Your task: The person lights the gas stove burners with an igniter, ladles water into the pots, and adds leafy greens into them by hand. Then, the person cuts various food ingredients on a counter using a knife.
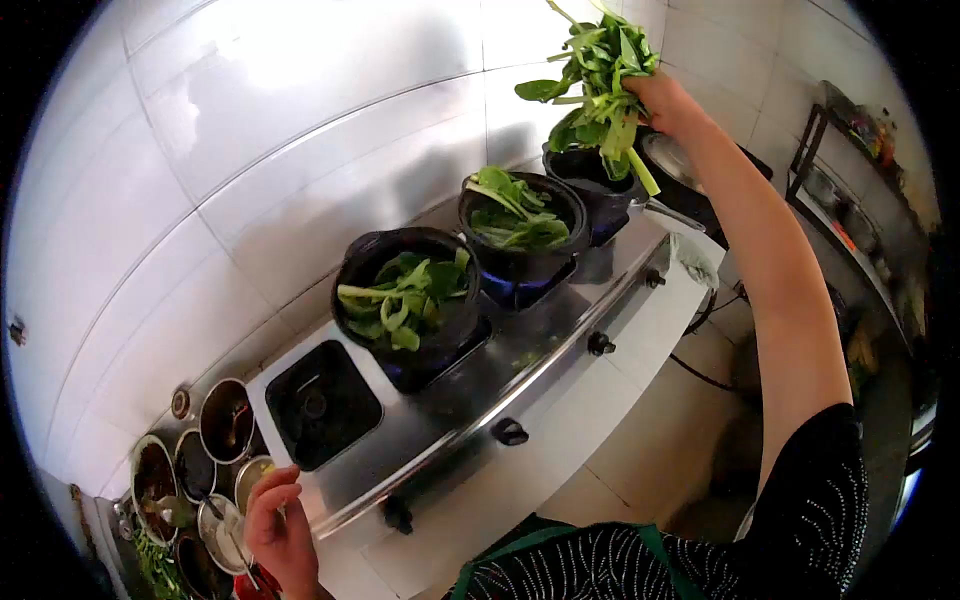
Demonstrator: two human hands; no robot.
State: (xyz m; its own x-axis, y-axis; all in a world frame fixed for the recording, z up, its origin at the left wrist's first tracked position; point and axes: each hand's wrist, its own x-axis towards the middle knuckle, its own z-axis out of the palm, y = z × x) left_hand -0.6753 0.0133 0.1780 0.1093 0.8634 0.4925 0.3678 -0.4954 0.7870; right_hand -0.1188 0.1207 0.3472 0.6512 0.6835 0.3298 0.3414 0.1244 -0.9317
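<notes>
Against white wall tiles (300,180), grips leafy greens (598,85) in the closed right hand (665,103) near the far pot (604,205), with more leaves (398,300) in the middle pot (520,262) and near pot (462,322). Has the left hand (278,530) loosely open beside crowded bowls (195,465); cannot make out the far pot's dark, partly covered contents.

The stove (455,400) is in front of the wall (300,150). Three pots sit in a row on it. The left pot (462,325) and the middle pot (578,225) have leaves (400,300) in them. A bunch of greens (600,90) is in the right hand (668,100), up by the right pot (610,205). A square burner (320,430) is left of the pots. Bowls (228,420) sit close together past the stove's left end. Knobs (510,432) go along its front. A cloth (693,258) lies at its right end.
</notes>
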